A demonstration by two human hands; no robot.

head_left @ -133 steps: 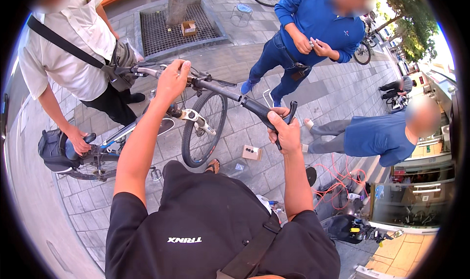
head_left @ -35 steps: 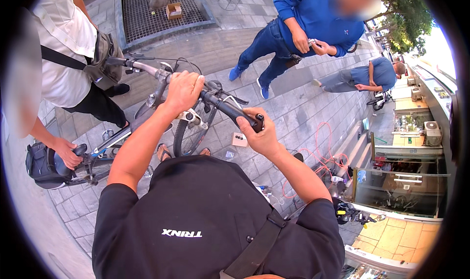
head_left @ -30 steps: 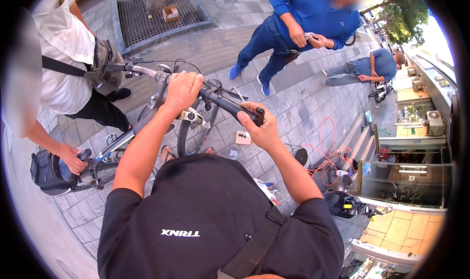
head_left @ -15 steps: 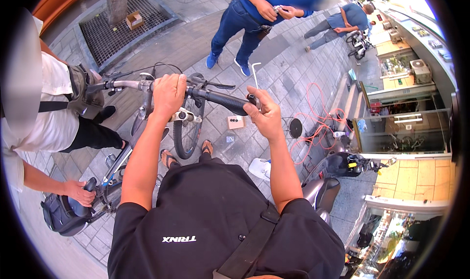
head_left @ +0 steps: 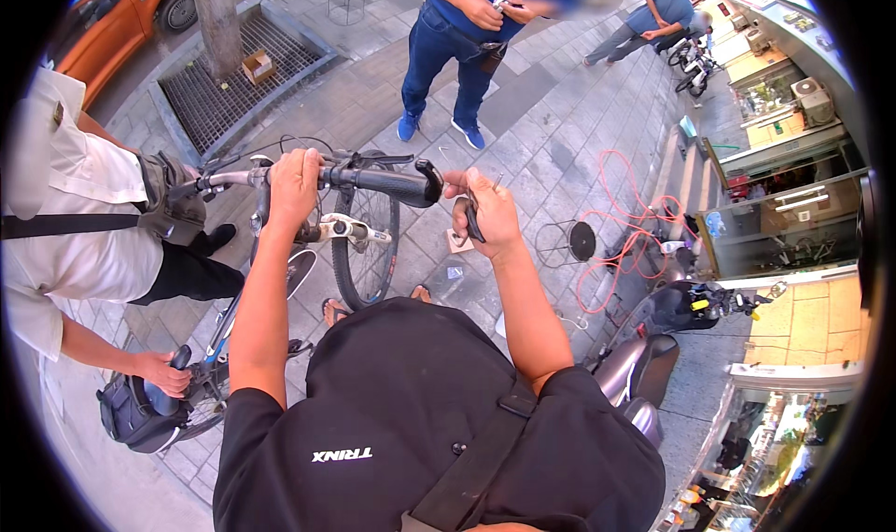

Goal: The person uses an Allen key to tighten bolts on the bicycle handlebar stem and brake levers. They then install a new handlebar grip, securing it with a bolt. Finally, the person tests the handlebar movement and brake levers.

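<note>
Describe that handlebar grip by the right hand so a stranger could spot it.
Find the bicycle in front of the black shirt, then follow its handlebar rightward past the left hand. The grip is the thick black sleeve at that end, just short of the right hand. A short black hook at its tip sets it apart from the slimmer grey bar.

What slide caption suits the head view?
Left hand's grip on a bicycle handlebar; right hand's grip on a dark object beside it.

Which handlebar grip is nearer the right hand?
The black grip with the curved horn, beside the right hand; the other grip is near the white-shirted person.
</note>
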